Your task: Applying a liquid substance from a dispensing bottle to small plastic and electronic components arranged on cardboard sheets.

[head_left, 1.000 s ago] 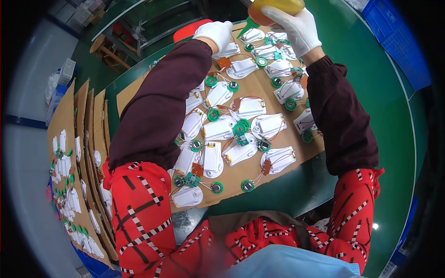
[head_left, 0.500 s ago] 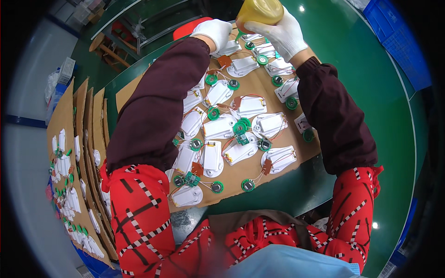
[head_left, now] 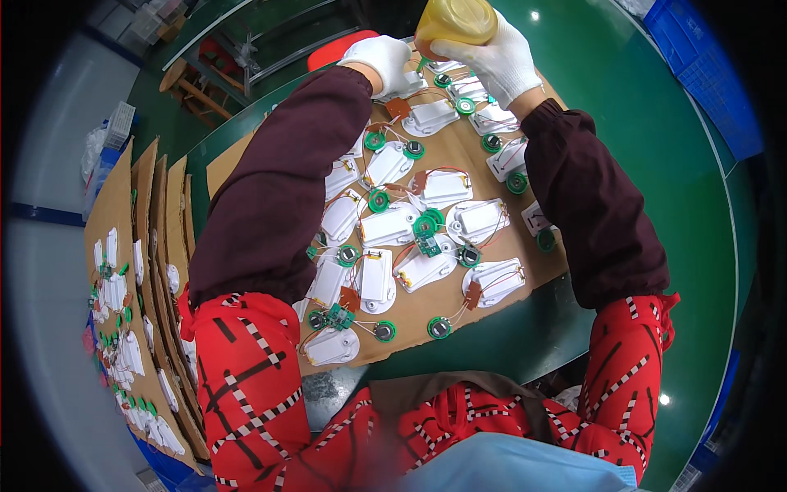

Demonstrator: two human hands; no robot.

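Inside the right hand point(head_left: 500, 67) sits a seemingly upturned bottle point(head_left: 459, 21)

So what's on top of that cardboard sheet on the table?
White plastic cases, wired green discs and circuit boards lie on the cardboard. Anything beneath the left hand, right hand or sleeves is hidden.

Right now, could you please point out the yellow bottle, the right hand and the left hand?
Yellow bottle point(head_left: 461, 23): head view, on its rounded body.
Right hand point(head_left: 497, 62): head view, on its gloved back.
Left hand point(head_left: 380, 59): head view, on its gloved back.
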